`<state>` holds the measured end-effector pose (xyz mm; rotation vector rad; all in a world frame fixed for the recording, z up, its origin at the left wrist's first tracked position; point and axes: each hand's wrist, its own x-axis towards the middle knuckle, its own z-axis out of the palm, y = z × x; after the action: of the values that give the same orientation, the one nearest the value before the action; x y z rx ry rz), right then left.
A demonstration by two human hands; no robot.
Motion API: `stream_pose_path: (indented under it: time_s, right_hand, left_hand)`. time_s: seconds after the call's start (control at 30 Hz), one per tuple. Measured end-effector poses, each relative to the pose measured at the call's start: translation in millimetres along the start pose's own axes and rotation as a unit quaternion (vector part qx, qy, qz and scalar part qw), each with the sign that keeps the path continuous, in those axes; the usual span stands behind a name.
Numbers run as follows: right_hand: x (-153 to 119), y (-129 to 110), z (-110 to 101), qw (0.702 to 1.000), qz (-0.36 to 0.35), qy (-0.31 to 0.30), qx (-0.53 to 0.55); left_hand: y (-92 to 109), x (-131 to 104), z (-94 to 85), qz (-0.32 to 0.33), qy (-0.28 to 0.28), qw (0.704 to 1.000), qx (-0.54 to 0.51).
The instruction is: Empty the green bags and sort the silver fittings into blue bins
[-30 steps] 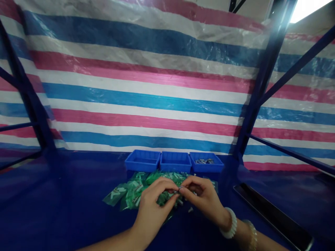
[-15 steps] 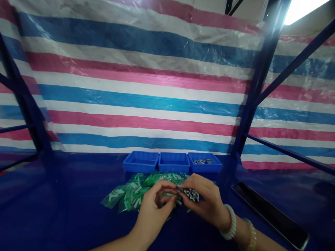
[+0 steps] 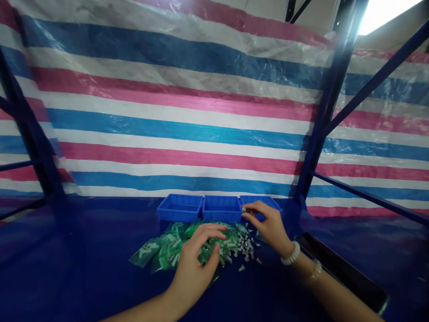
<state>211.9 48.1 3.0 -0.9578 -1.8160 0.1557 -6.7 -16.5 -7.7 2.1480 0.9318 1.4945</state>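
Observation:
My left hand [image 3: 199, 255] is over the pile of green plastic bags [image 3: 170, 246], its thumb and fingers apart and nothing visible between them. Pale strips and small pieces show through the bags. My right hand [image 3: 268, 223] pinches a small metal piece [image 3: 245, 209] between thumb and fingertips, by the border of the middle and right bins. Whether it is a screw is too small to tell. Loose silver screws [image 3: 246, 246] are scattered on the table at the right side of the bags, between my two hands.
Three blue bins stand in a row behind the bags: left [image 3: 181, 206], middle [image 3: 221, 208] and right [image 3: 268, 201], the last partly hidden by my right hand. A dark phone-like slab [image 3: 345, 273] lies at the right. Blue frame posts [image 3: 321, 120] and a striped sheet [image 3: 187, 129] enclose the back.
My right hand has moved up and away from my left hand to the bins, carrying the small metal piece. My left fingers have spread, and the loose screws are uncovered.

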Motion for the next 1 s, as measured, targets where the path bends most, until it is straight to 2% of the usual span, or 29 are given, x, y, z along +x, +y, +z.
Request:
stream_pose_path:
  time_s: [0.07, 0.17, 0.23, 0.3, 0.37, 0.43, 0.57, 0.67, 1.0]
  right_hand:
    - [13, 22, -11, 0.992, -0.004, 0.021, -0.123]
    - [23, 42, -19, 0.986, 0.009, 0.018, -0.168]
    - [20, 41, -17, 0.986, 0.007, 0.008, -0.169]
    - [12, 28, -11, 0.989, -0.013, -0.049, -0.141]
    - [2, 11, -2, 0.981, -0.054, -0.169, -0.082]
    - [-6, -4, 7, 0.961, -0.091, -0.257, -0.052]
    - [-13, -14, 17, 0.935, -0.104, -0.332, -0.075]
    - [-11, -10, 18, 0.933, -0.106, -0.332, -0.087]
    - [-6, 2, 19, 0.974, -0.051, -0.214, -0.055]
  left_hand:
    - [-2, 2, -1.1, -0.003, -0.001, 1.000, 0.006]
    - [-4, 5, -2.6, -0.003, -0.007, 1.000, 0.024]
    - [-4, 7, -3.8, -0.006, -0.001, 0.999, 0.036]
    - [-5, 8, -4.9, -0.013, 0.015, 0.999, 0.045]
    - [-6, 10, -6.0, -0.018, 0.027, 0.998, 0.056]
    - [-8, 12, -7.1, -0.018, 0.028, 0.997, 0.073]
    - [-11, 16, -9.5, -0.024, -0.001, 0.994, 0.103]
    - [-15, 18, -11.1, -0.038, -0.019, 0.992, 0.115]
    - [-28, 21, -12.5, -0.030, -0.148, 0.969, 0.198]
